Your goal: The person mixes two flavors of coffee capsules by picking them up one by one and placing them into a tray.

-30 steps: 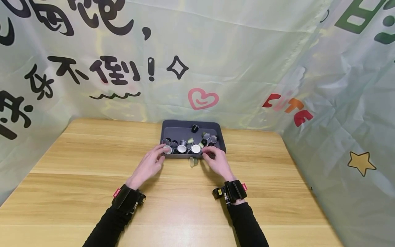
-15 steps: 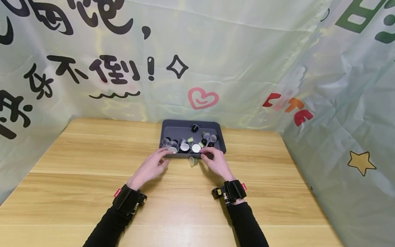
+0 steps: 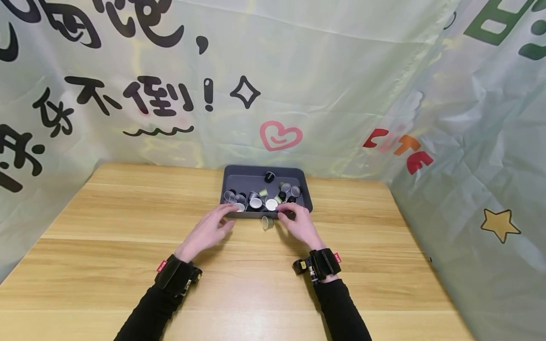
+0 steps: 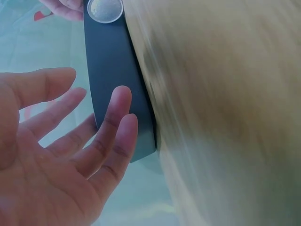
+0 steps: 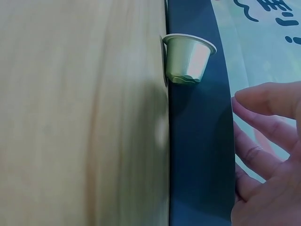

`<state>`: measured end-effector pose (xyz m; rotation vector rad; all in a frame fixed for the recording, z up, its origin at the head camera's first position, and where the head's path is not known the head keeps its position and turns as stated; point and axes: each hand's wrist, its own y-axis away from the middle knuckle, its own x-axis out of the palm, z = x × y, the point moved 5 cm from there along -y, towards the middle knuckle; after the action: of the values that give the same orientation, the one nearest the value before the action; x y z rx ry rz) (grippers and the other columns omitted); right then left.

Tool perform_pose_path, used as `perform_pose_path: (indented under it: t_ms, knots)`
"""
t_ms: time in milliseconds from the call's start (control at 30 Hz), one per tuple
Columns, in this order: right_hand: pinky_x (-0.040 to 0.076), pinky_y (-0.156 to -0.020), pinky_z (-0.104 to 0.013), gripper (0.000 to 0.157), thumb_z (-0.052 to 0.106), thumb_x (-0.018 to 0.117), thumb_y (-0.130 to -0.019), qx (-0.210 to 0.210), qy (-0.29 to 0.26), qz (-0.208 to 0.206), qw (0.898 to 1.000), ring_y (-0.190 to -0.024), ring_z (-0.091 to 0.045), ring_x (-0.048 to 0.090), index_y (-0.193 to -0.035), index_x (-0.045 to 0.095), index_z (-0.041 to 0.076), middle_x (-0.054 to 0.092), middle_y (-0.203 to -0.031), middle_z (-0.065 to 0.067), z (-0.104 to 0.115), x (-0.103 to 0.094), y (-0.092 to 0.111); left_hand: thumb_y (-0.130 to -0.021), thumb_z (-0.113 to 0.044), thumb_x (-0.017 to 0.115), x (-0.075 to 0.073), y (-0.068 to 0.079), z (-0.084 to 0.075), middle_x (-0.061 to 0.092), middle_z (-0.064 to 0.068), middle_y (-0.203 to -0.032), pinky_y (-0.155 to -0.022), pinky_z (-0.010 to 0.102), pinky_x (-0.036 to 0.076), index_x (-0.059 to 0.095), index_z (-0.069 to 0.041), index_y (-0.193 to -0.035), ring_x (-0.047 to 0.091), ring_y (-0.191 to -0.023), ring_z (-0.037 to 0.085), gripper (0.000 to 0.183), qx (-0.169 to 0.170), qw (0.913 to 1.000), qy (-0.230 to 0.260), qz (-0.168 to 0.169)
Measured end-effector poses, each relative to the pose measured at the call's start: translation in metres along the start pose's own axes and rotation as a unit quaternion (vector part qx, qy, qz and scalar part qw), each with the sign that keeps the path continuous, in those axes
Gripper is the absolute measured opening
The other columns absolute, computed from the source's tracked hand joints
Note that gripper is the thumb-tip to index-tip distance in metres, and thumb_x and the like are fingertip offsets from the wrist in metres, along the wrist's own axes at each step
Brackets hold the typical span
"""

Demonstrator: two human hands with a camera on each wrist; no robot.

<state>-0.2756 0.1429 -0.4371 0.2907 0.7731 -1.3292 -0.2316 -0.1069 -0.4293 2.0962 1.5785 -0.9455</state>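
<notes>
Several coffee capsules, some with white lids and others clear, black or green, lie in a dark grey tray (image 3: 247, 181), mostly along its front side. My left hand (image 3: 206, 231) reaches over the front rim at the left. Its fingertips are at a white-lidded capsule (image 3: 241, 207), and its fingers look loosely spread in the left wrist view. Over the same rim farther right, my right hand (image 3: 300, 225) has gently bent fingers beside another white-lidded capsule (image 3: 271, 204). No capsule shows between thumb and forefinger; the tray wall hides part of the fingers. A green capsule (image 5: 188, 59) lies outside against the tray wall.
The tray stands at the back of a wooden table (image 3: 256, 284), close to a printed cloth backdrop (image 3: 341, 85). A black capsule (image 3: 269, 177) lies apart near the tray's back side. Black camera straps circle both wrists.
My left hand has shifted slightly to the right, and the white-lidded capsules near it have moved right too. My right hand has moved only a little. The capsule outside the tray has stayed put.
</notes>
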Motion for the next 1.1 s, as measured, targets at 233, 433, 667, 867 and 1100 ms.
perform_pose_path:
  t_ms: [233, 433, 667, 867, 1100]
  knots:
    - [0.052, -0.100, -0.044, 0.021, 0.007, 0.067, -0.092, -0.012, -0.014, -0.004, 1.000, -0.106, -0.027, 0.067, -0.111, 0.073, 0.005, 0.075, -0.110, -0.012, 0.003, -0.002, 0.000, -0.097, -0.008, 0.059, -0.007, 0.001, 0.003, 0.049, 0.023, -0.150, -0.087, 0.044, 0.060, 0.051, -0.003, -0.143, 0.066, -0.102, 0.029, 0.047, -0.005, 0.9999, 0.002, -0.012]
    - [0.053, -0.096, -0.044, 0.022, 0.005, 0.066, -0.092, -0.019, -0.020, -0.015, 1.000, -0.102, -0.026, 0.068, -0.112, 0.072, 0.004, 0.075, -0.107, -0.013, 0.002, -0.004, -0.001, -0.098, -0.010, 0.059, -0.013, 0.002, 0.004, 0.057, 0.021, -0.140, -0.073, 0.031, 0.058, 0.051, -0.008, -0.144, 0.064, -0.103, 0.029, 0.047, -0.026, 0.9993, 0.021, -0.017]
    - [0.055, -0.088, -0.034, 0.021, 0.004, 0.065, -0.092, -0.024, -0.036, -0.031, 0.999, -0.094, -0.025, 0.067, -0.112, 0.073, 0.002, 0.075, -0.104, -0.014, 0.000, -0.008, -0.002, -0.099, -0.011, 0.057, -0.021, 0.004, 0.010, 0.057, 0.021, -0.140, -0.081, 0.038, 0.060, 0.053, -0.007, -0.141, 0.064, -0.107, 0.031, 0.043, -0.054, 0.9978, 0.032, -0.022]
    - [0.052, -0.077, -0.018, 0.018, 0.002, 0.064, -0.093, -0.021, -0.061, -0.062, 0.996, -0.084, -0.016, 0.065, -0.108, 0.073, -0.002, 0.075, -0.102, -0.018, -0.001, -0.014, -0.003, -0.099, -0.011, 0.057, -0.028, 0.004, 0.013, 0.061, 0.020, -0.132, -0.083, 0.040, 0.059, 0.055, -0.007, -0.139, 0.064, -0.107, 0.031, 0.041, -0.061, 0.9969, 0.031, -0.038]
    - [0.051, -0.075, -0.017, 0.017, 0.003, 0.063, -0.094, -0.002, -0.074, -0.082, 0.994, -0.082, -0.012, 0.063, -0.107, 0.073, -0.003, 0.075, -0.104, -0.019, -0.005, -0.021, -0.003, -0.098, -0.008, 0.057, -0.034, 0.003, 0.015, 0.061, 0.021, -0.132, -0.089, 0.046, 0.059, 0.054, -0.003, -0.139, 0.064, -0.110, 0.035, 0.041, -0.069, 0.9960, 0.034, -0.044]
